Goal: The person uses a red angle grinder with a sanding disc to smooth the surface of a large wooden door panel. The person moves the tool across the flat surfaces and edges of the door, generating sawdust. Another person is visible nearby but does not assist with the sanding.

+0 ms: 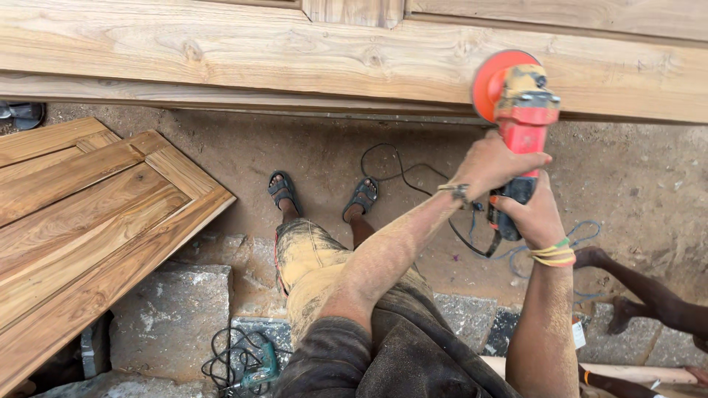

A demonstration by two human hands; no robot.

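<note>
I hold a red angle grinder [522,110] with both hands, up against the lower edge of a long pale wooden frame [295,59]. Its round orange disc [488,81] meets the wood. My left hand [495,163], with a watch on the wrist, wraps the grinder's body. My right hand [529,215], with yellow bands on the wrist, grips the dark rear handle just below. My dusty legs and sandalled feet [284,190] stand on the dirt beneath.
A panelled wooden door [88,214] lies tilted at the left. Grey stone blocks [173,309] sit under me, with a green power drill [258,372] and its coiled black cord. Cables [398,173] trail over the dirt. Another person's bare feet [612,284] are at the right.
</note>
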